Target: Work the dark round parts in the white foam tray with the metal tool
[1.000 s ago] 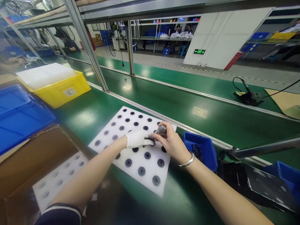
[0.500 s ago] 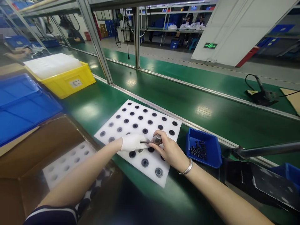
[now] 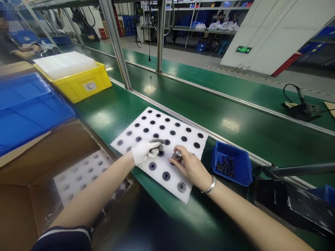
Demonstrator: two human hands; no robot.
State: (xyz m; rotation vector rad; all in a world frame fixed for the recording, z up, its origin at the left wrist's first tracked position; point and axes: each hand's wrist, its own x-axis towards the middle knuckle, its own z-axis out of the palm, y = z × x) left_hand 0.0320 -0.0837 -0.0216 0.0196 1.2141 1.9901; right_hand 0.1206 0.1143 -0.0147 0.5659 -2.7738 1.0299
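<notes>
A white foam tray (image 3: pixel 146 115) with rows of round holes lies on the green bench; several holes hold dark round parts. My left hand (image 3: pixel 144 150), in a white glove with grey fingertips, hovers over the tray's middle with its fingers loosely curled and nothing visible in them. My right hand (image 3: pixel 188 166), bare with a silver bangle at the wrist, pinches a small shiny metal cylinder (image 3: pixel 177 154) and holds it down at the tray's right part.
A small blue bin (image 3: pixel 237 173) of dark small parts sits right of the tray. A cardboard box (image 3: pixel 23 188) with another foam tray is at the left, with blue crates (image 3: pixel 26 111) and a yellow crate (image 3: pixel 83 85) behind. A soldering tool (image 3: pixel 300 108) lies far right.
My left hand has drawn back from my right hand and lifted its fingers. My right hand lowered the metal cylinder onto the tray. The view shifted slightly rightward and up.
</notes>
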